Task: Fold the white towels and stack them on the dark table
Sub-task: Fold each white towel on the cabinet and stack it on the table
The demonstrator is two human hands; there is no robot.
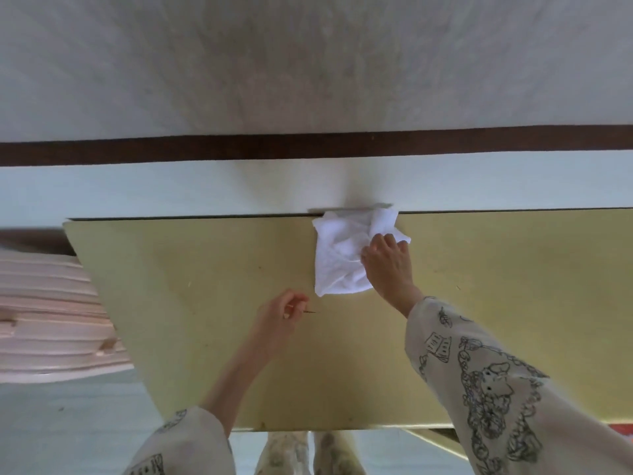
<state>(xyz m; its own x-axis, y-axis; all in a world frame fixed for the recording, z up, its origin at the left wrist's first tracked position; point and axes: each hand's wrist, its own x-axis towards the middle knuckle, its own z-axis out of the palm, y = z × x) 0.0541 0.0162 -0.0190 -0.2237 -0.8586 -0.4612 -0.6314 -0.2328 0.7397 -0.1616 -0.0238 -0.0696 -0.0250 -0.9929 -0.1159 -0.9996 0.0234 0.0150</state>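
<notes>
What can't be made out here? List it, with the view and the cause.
- Head view: the towel part under the right hand is hidden, so the grip is unclear.
- Head view: the thin stick the left hand pinches is too small to identify.
- Head view: the table runs off the right edge.

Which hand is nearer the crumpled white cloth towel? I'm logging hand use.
Right. The right hand rests on the crumpled white cloth towel, gripping its right side. The left hand is apart from it, nearer the person, pinching something thin.
</notes>
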